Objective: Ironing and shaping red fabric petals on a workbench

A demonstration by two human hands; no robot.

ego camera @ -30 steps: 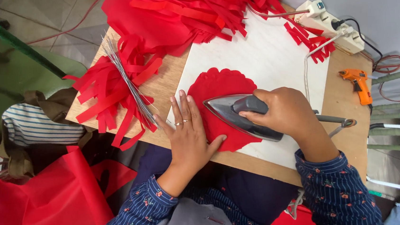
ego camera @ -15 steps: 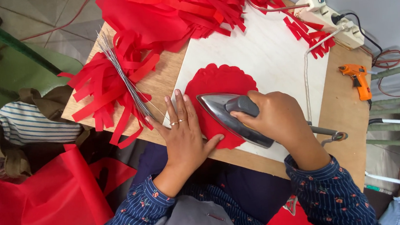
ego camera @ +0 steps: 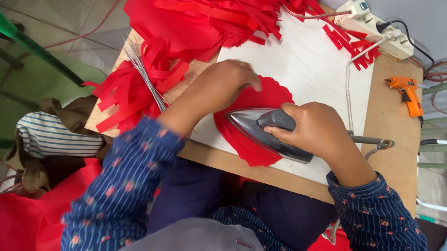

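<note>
Head view: the right hand has its fingers wrapped around the handle of a flat iron, which rests on a scalloped red fabric piece lying on a white board on the bench. The left hand reaches across, fingers curled loosely down onto the fabric's far-left edge, forearm angled over red strips.

— What can't we make out here?
— Our left hand is motion-blurred; our right hand hides the iron's handle.
— And the red fabric circle?
— Partly covered; the red strips are cut off at the top edge.
</note>
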